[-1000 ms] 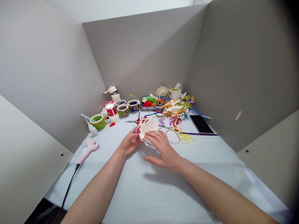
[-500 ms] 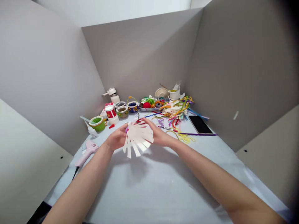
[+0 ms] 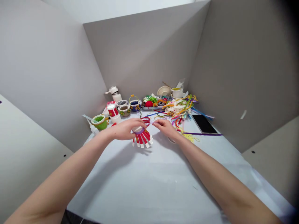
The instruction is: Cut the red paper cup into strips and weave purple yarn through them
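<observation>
Far left, a white-rimmed cup filled with green (image 3: 99,121) stands on the pale table (image 3: 149,186), and just right of it a red and white paper cup (image 3: 113,112). Behind them, a white bottle with a flip-up lid (image 3: 115,95) sits against the grey partition panels (image 3: 144,53). Moving right: a small woven basket (image 3: 124,109), a blue basket with a wire handle (image 3: 135,105), then a metal tray of bright yarn (image 3: 149,108). In the far corner are a beige bowl (image 3: 163,91) and a white mug (image 3: 177,92). A heap of coloured pipe cleaners (image 3: 179,109) spills towards a black smartphone (image 3: 205,123), which lies flat. A long purple pipe cleaner (image 3: 205,134) lies near its near edge.
</observation>
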{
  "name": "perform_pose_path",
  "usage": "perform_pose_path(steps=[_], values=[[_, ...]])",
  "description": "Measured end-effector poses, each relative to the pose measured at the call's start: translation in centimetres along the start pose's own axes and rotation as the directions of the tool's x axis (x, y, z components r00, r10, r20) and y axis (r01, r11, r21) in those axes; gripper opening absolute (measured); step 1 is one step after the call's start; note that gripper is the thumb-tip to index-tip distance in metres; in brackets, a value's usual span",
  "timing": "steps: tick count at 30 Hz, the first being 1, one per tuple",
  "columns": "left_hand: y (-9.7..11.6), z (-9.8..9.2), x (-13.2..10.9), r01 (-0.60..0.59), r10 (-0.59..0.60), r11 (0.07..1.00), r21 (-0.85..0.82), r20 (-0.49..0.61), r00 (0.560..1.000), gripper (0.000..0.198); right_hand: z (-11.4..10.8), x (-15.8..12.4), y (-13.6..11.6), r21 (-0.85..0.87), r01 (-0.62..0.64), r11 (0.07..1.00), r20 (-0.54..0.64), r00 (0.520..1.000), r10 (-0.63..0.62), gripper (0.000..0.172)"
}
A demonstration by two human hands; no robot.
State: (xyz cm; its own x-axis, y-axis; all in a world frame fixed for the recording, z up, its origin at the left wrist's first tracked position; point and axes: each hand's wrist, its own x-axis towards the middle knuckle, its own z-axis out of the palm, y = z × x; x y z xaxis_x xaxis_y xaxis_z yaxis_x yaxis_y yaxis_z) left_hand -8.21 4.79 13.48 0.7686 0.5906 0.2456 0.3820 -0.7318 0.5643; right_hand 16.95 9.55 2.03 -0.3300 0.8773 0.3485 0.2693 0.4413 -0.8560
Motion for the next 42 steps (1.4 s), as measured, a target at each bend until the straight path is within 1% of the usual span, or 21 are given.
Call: perform_pose_path(steps=[3, 6, 9, 11, 15, 20, 24, 28, 30, 36, 40, 42], values=[[-2.0, 1.8, 0.2, -0.049, 0.050, 0.997, 0.062, -0.014, 0.999, 0.054, 0.2, -0.2, 0.6, -0.034, -0.006, 0.999, -0.043, 0.999, 0.004, 0.034], [-3.1, 2.6, 0.3, -0.074, 0.074, 0.989, 0.129, 0.006, 0.997, 0.057, 0.5, -0.4, 1.1, -0.057, -0.009, 0.998, -0.053, 0.999, 0.006, 0.033], [-3.5, 2.9, 0.3, -0.017, 0.007, 0.989, 0.149, 0.070, 0.998, 0.064, 0.8, -0.4, 1.6, -0.075, -0.014, 0.997, -0.047, 0.999, 0.010, 0.033], [-3.7, 3.0, 0.2, 0.021, -0.033, 0.992, 0.121, 0.095, 0.995, 0.067, 0.9, -0.3, 1.8, -0.085, -0.013, 0.996, -0.040, 0.999, 0.010, 0.033], [-4.2, 3.3, 0.2, 0.054, -0.057, 0.998, 0.045, 0.075, 0.995, 0.069, 1.0, -0.3, 2.3, -0.105, -0.010, 0.994, -0.035, 0.999, 0.006, 0.032], [-4.2, 3.8, -0.5, 0.067, -0.065, 0.996, -0.060, 0.036, 0.997, 0.069, 1.1, -0.3, 2.9, -0.130, -0.007, 0.992, -0.027, 1.000, 0.004, 0.032], [-4.1, 4.5, -1.3, 0.116, -0.114, 0.987, -0.112, 0.019, 0.993, 0.070, 1.2, -0.3, 3.1, -0.144, 0.002, 0.990, -0.014, 1.000, -0.004, 0.030], [-4.2, 5.4, -0.9, 0.088, -0.103, 0.972, -0.218, -0.058, 0.993, 0.069, 1.3, -0.3, 3.1, -0.161, 0.011, 0.987, -0.004, 1.000, -0.012, 0.028], [-4.3, 5.7, -0.6, 0.082, -0.103, 0.970, -0.231, -0.079, 0.991, 0.068, 1.3, -0.4, 3.1, -0.171, 0.010, 0.985, -0.004, 1.000, -0.010, 0.028], [-4.1, 5.2, -0.9, 0.112, -0.122, 0.977, -0.180, -0.047, 0.991, 0.068, 1.3, -0.4, 3.0, -0.192, 0.002, 0.981, 0.013, 1.000, 0.000, 0.024], [-3.8, 5.3, -1.0, 0.114, -0.125, 0.957, -0.265, -0.026, 0.992, 0.057, 1.4, -0.4, 3.0, -0.203, 0.000, 0.979, 0.019, 1.000, 0.004, 0.025], [-3.8, 5.6, -0.8, 0.111, -0.129, 0.957, -0.267, -0.051, 0.990, 0.051, 1.4, -0.4, 3.1, -0.211, 0.000, 0.977, 0.021, 1.000, 0.005, 0.026]])
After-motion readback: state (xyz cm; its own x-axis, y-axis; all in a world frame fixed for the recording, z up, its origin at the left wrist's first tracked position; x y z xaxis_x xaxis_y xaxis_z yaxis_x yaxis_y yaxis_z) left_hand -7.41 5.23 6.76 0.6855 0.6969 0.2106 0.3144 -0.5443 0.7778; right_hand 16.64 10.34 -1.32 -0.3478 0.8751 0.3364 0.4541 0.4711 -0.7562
